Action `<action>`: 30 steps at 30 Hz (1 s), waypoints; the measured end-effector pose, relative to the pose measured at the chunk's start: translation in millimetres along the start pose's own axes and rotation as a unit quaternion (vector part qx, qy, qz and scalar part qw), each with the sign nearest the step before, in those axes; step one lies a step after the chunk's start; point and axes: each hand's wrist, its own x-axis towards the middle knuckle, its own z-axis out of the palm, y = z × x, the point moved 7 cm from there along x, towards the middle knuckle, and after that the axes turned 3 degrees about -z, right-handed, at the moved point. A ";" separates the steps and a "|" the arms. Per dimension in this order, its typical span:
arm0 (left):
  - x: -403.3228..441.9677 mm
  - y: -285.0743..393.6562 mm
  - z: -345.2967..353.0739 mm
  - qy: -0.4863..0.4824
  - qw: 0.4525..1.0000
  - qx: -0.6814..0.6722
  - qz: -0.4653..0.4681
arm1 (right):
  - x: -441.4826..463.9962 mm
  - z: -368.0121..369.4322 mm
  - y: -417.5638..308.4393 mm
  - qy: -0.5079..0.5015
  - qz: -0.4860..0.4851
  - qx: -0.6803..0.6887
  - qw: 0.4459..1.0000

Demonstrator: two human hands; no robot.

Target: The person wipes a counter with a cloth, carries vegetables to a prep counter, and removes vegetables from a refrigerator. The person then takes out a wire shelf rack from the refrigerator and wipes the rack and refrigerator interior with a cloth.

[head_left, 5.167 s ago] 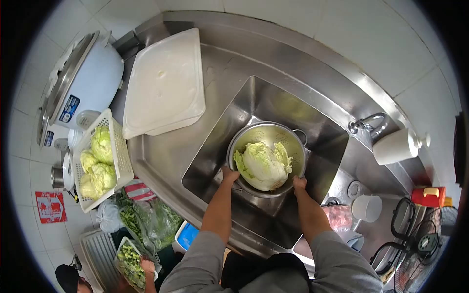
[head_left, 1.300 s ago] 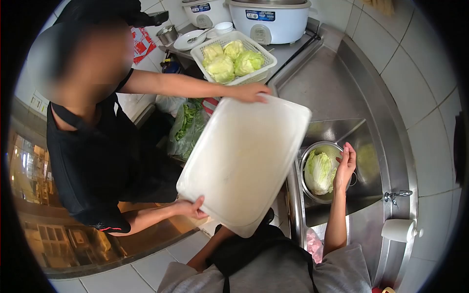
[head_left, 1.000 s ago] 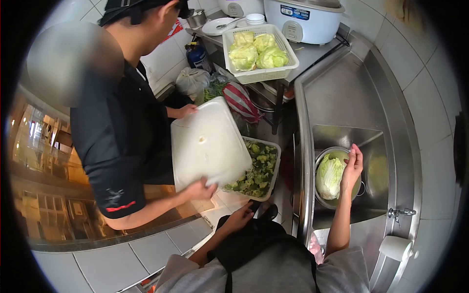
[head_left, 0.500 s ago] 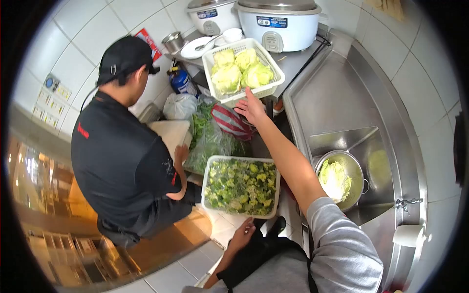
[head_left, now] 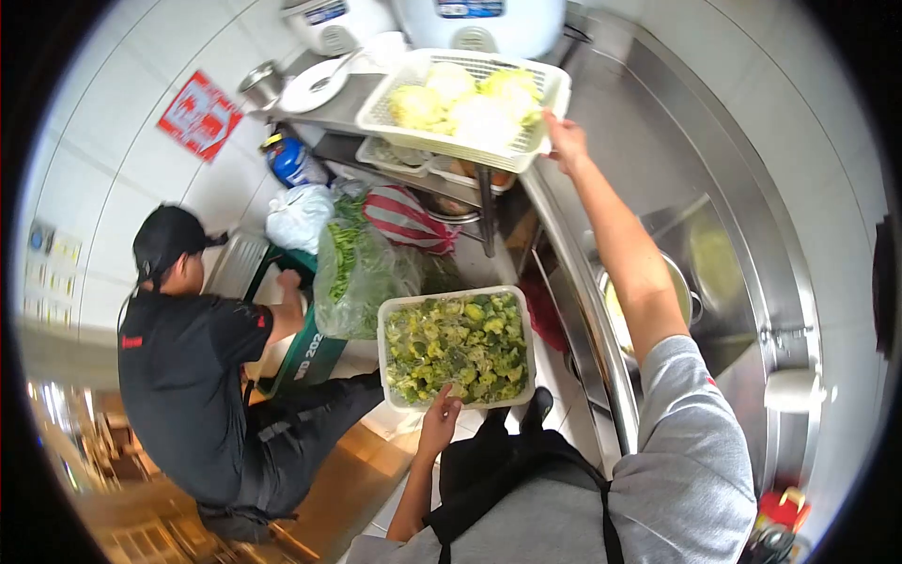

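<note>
My right hand point(head_left: 567, 146) grips the right end of a white plastic basket point(head_left: 427, 146), fingers closed on its rim. Pale green heads point(head_left: 470, 99) that look like lettuce lie inside, partly washed out by glare. The basket is at the edge of the steel shelf point(head_left: 343, 108), in front of the rice cookers. My left hand point(head_left: 440, 423) holds the near edge of a second white basket point(head_left: 529, 352), thumb over the rim and the other fingers mostly hidden. Cut broccoli florets point(head_left: 456, 348) fill this basket, close in front of my body.
A co-worker point(head_left: 188, 376) bends at the left, reaching into a green crate point(head_left: 315, 352). Clear bags of greens point(head_left: 362, 273) and a red-striped bag point(head_left: 413, 216) lie between us. On my right runs a steel sink counter point(head_left: 648, 141), its bowl point(head_left: 678, 282) partly behind my arm.
My right hand has moved from the near side of the lettuce basket to its right end and now grips it. The co-worker has bent lower over the crate. My view has shifted.
</note>
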 end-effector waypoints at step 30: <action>-62.7 244.2 304.8 -0.347 0.873 -0.034 0.342 | -893.6 -608.6 56.0 0.638 0.142 -0.555 0.515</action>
